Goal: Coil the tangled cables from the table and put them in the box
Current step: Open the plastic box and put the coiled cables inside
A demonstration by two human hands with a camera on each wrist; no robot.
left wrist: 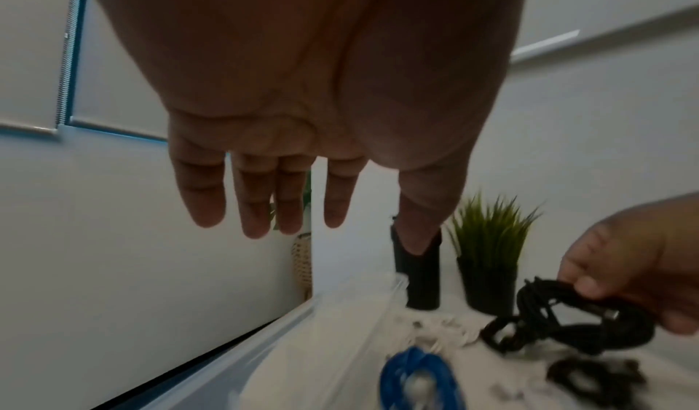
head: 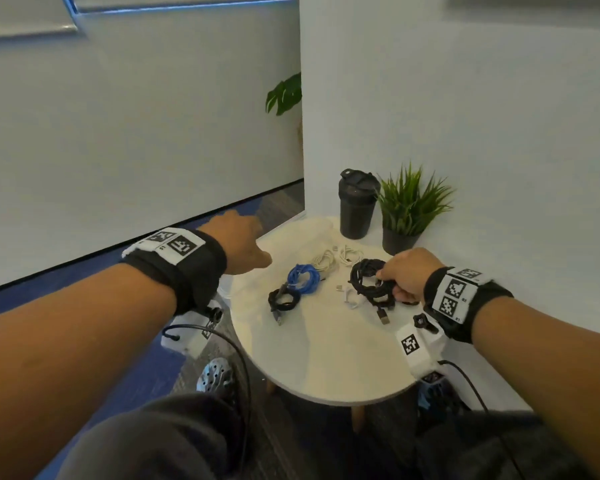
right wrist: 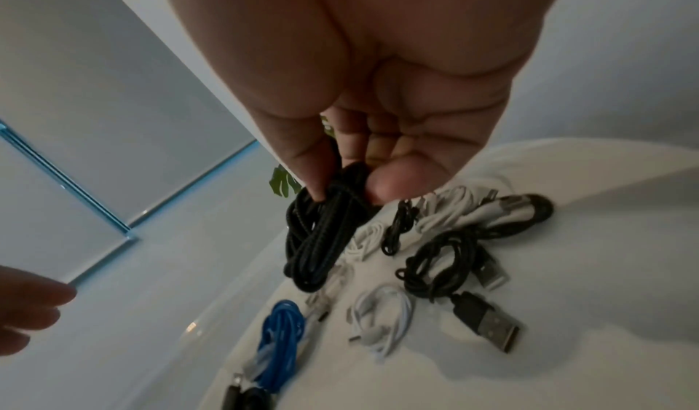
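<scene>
Several cables lie on the round white table (head: 326, 358). My right hand (head: 400, 275) pinches a black braided cable bundle (head: 368, 275) between thumb and fingers (right wrist: 317, 189), lifting the bundle (right wrist: 325, 237) just off the tabletop. More black cable with a USB plug (right wrist: 488, 321) trails beneath it. A blue coil (head: 303, 278), a small black coil (head: 284, 301) and white cables (head: 326, 261) lie to the left. My left hand (head: 243, 240) hovers over the table's left edge, its fingers (left wrist: 257, 207) straight and holding nothing. A clear box (left wrist: 397, 285) stands below it.
A black tumbler (head: 357, 209) and a small potted plant (head: 409, 209) stand at the back of the table against the wall. A short white cable (right wrist: 382, 321) lies near the USB plug. Carpeted floor lies to the left, and my knees are below the near edge.
</scene>
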